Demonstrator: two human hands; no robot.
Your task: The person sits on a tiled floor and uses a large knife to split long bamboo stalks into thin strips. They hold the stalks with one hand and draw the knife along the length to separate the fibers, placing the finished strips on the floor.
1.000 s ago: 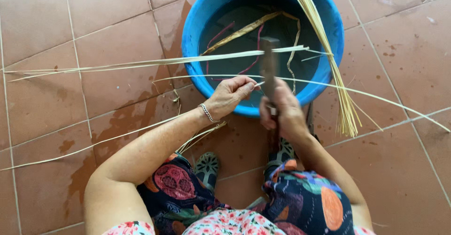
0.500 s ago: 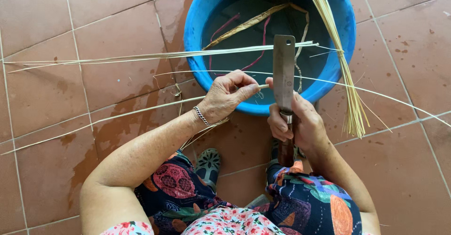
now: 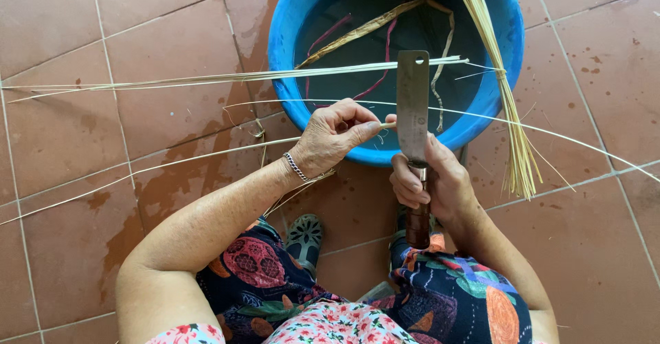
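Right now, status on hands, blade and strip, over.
Left hand pinching thin strip against blade. Right hand gripping cleaver by handle, blade up. Blue tub just ahead, bundle leaning on rim.

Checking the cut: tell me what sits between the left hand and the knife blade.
Head view: only the thin strip, pinched by the left hand, bridges to the knife.

Plastic basin (image 3: 289,48): bright blue, dark inside. Strips in basin (image 3: 357,31): tan, with reddish-purple strands. Reed splints (image 3: 206,79): pale straw yellow. Cleaver blade (image 3: 412,103): dull grey steel; handle (image 3: 417,223) reddish brown. Floor tiles (image 3: 103,34): terracotta, darker wet patches. Trousers (image 3: 454,303): navy, with red, orange and green floral print. Bracelet (image 3: 297,168): silver.
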